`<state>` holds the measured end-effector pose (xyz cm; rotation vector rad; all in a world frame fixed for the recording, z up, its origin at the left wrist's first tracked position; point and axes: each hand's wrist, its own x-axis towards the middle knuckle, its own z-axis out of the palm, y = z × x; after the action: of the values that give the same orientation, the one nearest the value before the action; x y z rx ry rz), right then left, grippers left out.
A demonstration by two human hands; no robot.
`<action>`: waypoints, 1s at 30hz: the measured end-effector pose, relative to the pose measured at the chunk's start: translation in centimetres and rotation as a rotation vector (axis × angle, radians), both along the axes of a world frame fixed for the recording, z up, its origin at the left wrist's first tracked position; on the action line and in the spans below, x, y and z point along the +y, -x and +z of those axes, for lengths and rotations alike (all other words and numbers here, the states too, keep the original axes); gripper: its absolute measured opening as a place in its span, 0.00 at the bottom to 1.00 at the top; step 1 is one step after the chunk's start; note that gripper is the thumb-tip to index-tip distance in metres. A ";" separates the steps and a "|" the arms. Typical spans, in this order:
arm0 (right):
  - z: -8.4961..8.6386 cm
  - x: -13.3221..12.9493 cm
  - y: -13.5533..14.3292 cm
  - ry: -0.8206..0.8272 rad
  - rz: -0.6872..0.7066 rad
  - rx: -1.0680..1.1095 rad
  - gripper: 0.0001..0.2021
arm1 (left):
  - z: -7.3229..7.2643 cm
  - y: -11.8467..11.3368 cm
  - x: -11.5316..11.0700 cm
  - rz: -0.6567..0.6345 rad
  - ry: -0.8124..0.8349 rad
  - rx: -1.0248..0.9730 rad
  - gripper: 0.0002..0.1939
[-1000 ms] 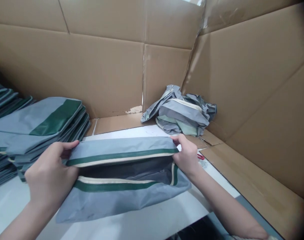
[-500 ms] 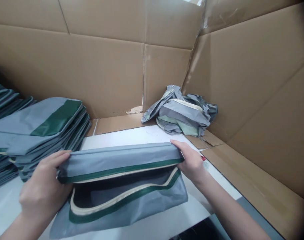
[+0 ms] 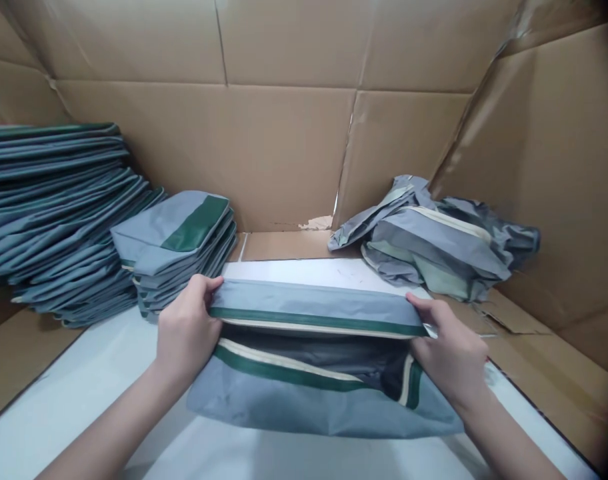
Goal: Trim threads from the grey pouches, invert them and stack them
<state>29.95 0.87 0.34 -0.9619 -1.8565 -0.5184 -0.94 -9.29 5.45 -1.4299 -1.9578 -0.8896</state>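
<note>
Grey-blue, green-trimmed fabric pouch [image 3: 324, 410] gapes unzipped, left hand [image 3: 188, 327] and right hand [image 3: 451, 350] pinching its far corners, similar pouches [image 3: 149, 240] stacked left.

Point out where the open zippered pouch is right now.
In the head view, the open zippered pouch is at lower centre, held between the left hand and right hand, nearer the camera than the shorter stack of pouches on the left.
</note>
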 end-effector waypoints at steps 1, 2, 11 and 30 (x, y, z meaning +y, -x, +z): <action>0.1 0.1 0.0 0.008 -0.005 0.010 0.21 | -0.1 0.0 0.1 0.017 0.012 0.009 0.13; 0.2 0.1 -0.1 0.021 -0.009 0.028 0.20 | -0.1 0.1 0.2 0.031 0.021 0.014 0.12; 0.6 0.9 -1.0 0.061 0.018 -0.124 0.24 | -0.9 0.7 0.0 -0.006 0.005 0.372 0.15; 1.6 1.5 -0.2 0.098 -0.019 -0.175 0.24 | 1.7 -0.6 1.4 0.092 0.259 -0.048 0.22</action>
<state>30.13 2.38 1.92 -1.0277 -2.0470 -0.5413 -0.34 -7.84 7.14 -1.4563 -2.2205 -0.6528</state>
